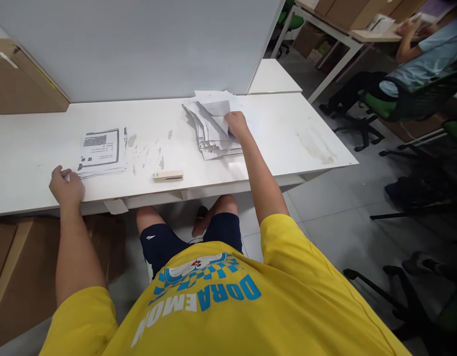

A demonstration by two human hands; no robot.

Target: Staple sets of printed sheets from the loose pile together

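Right hand (236, 124): closed on the edge of a lifted sheet (218, 109); fingertips concealed.

Loose paper pile (218, 144): beneath that sheet, uneven, reaching the back edge of the white worktop (150, 114), right of its middle; lower layers mostly covered.

Left hand (67, 188): fingers curled near the worktop's front edge, left part; whether it grips paper cannot be told.

Printed stack (102, 151): just beside the left hand, fairly neat; small lettering illegible.

Stapler (168, 175): cream, near the front edge, between both paper groups.

Cardboard box (26, 79): back left, cut off by the frame.
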